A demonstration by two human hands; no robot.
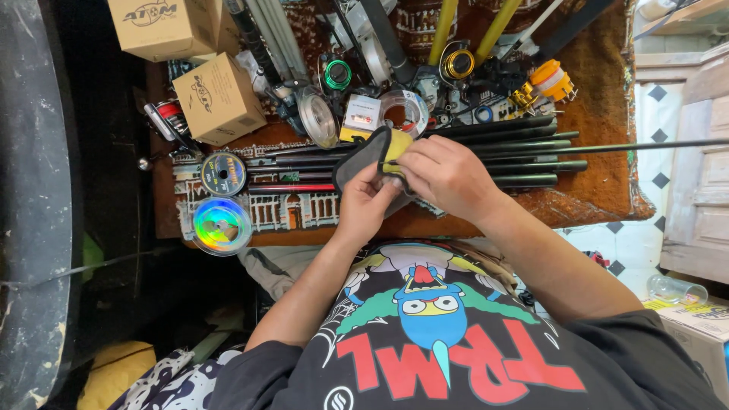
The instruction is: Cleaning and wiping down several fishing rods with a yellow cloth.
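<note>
Together, my left hand (364, 206) and right hand (444, 176) pinch a grey-and-yellow pouch (372, 156); slack fingers might drop it among the rod sections (501, 152).

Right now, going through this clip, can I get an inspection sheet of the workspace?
Surface: low table under a patterned brown cloth, crowded.
Job's things: grey and yellow pouch held in both hands over a row of dark rod sections.
Clutter: two cardboard boxes, line spools, a shiny disc-like spool, reels, an orange reel part.
Grippers: left hand grips the pouch from below; right hand pinches its yellow edge.
Cables: one thin cord at the left; otherwise nothing seen.
Surroundings: tiled floor, pale wooden cabinet, clear bottle.
</note>
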